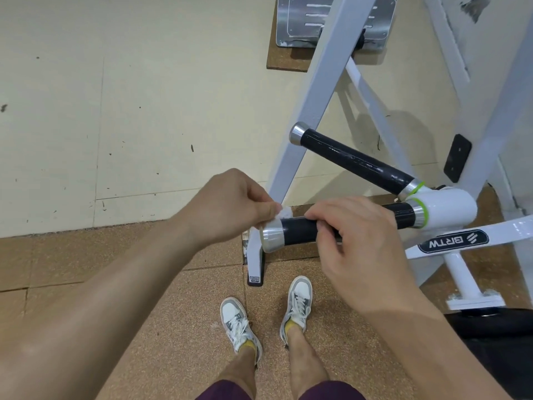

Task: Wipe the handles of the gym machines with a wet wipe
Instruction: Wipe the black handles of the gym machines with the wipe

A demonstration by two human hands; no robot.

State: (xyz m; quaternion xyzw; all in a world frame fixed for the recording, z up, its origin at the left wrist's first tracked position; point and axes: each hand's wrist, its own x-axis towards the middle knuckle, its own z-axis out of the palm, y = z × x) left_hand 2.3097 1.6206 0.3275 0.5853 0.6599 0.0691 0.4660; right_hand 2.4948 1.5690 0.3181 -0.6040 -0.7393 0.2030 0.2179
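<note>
The left hand (230, 202) has its grip pinched on a small white wet wipe (284, 212), which sits at the silver end cap of the near black handle (297, 230), while the right hand (357, 241) is curled loosely over that handle's middle, fingers resting on top rather than clenched around it. A second black handle (354, 161) angles up behind it; both join a white hub on the white machine frame (311, 102). Below, two sneakers (297, 304) stand on the brown cork floor (144, 284).
</note>
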